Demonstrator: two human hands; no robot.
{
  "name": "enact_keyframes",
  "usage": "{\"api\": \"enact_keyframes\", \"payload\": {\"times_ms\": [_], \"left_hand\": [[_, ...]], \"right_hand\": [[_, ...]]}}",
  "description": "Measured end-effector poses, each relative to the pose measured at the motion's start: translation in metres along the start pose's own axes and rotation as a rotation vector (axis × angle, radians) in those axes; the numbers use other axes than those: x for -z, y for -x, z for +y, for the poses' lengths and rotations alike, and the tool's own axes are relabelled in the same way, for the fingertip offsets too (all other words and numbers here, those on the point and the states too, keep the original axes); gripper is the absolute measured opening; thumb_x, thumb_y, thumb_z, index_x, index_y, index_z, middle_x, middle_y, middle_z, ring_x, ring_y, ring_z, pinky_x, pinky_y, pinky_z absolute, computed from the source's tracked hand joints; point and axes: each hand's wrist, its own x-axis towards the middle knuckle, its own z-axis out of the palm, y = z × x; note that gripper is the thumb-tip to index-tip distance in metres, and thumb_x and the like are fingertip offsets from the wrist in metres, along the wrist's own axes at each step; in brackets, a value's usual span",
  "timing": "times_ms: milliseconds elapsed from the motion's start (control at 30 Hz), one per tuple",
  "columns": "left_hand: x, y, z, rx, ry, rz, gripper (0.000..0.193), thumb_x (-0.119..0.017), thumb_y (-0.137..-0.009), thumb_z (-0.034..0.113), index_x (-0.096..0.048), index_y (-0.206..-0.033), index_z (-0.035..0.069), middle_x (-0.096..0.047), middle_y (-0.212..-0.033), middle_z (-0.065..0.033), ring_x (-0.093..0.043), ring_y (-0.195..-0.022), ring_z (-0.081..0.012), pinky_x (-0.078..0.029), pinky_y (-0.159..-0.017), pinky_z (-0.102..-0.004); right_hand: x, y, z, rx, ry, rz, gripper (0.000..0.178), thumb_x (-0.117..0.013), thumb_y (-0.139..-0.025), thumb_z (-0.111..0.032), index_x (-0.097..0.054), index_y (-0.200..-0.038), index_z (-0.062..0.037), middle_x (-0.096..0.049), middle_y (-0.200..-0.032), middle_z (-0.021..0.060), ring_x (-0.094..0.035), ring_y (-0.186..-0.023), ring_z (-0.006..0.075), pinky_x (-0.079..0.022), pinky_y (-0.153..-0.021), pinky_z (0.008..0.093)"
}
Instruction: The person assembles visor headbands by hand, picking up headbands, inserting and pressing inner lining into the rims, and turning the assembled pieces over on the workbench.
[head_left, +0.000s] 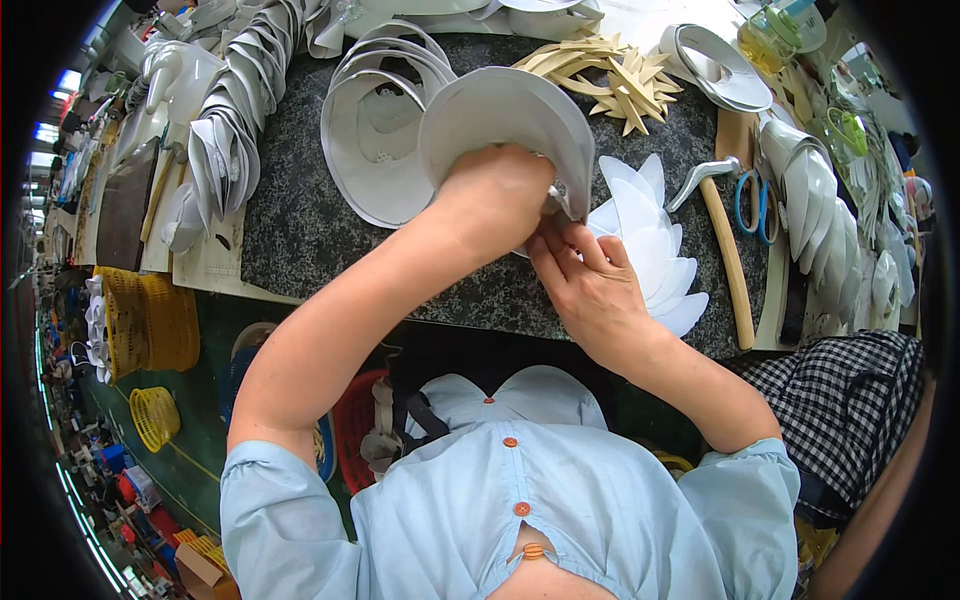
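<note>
While the left hand [497, 188] reaches inside the curved white piece [500, 108], its fingers are mostly hidden, so I cannot tell if it is gripping. The right hand [597, 285] has bent fingers and pinches the low edge of that same piece. Both 2 hands and the piece are over the dark speckled table [290, 205]. White rounded shells [347, 175] sit just left of it. Thin white petals [655, 245] fan out beside the right hand, near a hammer [728, 265] and blue scissors [764, 212].
</note>
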Motion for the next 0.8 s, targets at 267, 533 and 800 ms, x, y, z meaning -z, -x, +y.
{"api": "enact_keyframes", "payload": {"times_ms": [267, 533, 800], "left_hand": [[-0.005, 0.004, -0.013, -0.249, 0.092, 0.084, 0.015, -0.066, -0.083, 0.01, -0.065, -0.096, 0.002, -0.069, -0.084, -0.0159, -0.069, -0.078, -0.037, -0.055, -0.072, -0.045], [0.002, -0.004, 0.007, -0.198, -0.306, -0.088, 0.024, -0.068, -0.08, 0.009, -0.063, -0.103, 0.003, -0.071, -0.089, -0.0122, -0.072, -0.084, -0.0316, -0.058, -0.072, -0.0397], [0.019, 0.005, -0.007, -0.181, 0.097, -0.065, 0.03, -0.069, -0.081, 0.007, -0.065, -0.11, 0.002, -0.069, -0.097, -0.0182, -0.068, -0.093, -0.0363, -0.055, -0.079, -0.0444]], "right_hand": [[-0.001, 0.0, 0.001, -0.01, -0.043, 0.003, 0.046, -0.065, -0.075, -0.012, -0.058, -0.12, -0.0035, -0.058, -0.128, 0.0166, -0.049, -0.115, 0.0229, -0.038, -0.087, 0.0321], [-0.004, -0.001, -0.004, -0.058, -0.055, 0.047, 0.046, -0.066, -0.074, -0.012, -0.059, -0.119, -0.0026, -0.058, -0.125, 0.0201, -0.048, -0.117, 0.026, -0.039, -0.087, 0.0333], [-0.004, 0.001, -0.001, -0.027, -0.022, 0.059, 0.046, -0.064, -0.076, -0.011, -0.059, -0.12, -0.0003, -0.059, -0.121, 0.0191, -0.048, -0.116, 0.0262, -0.04, -0.087, 0.0325]]}}
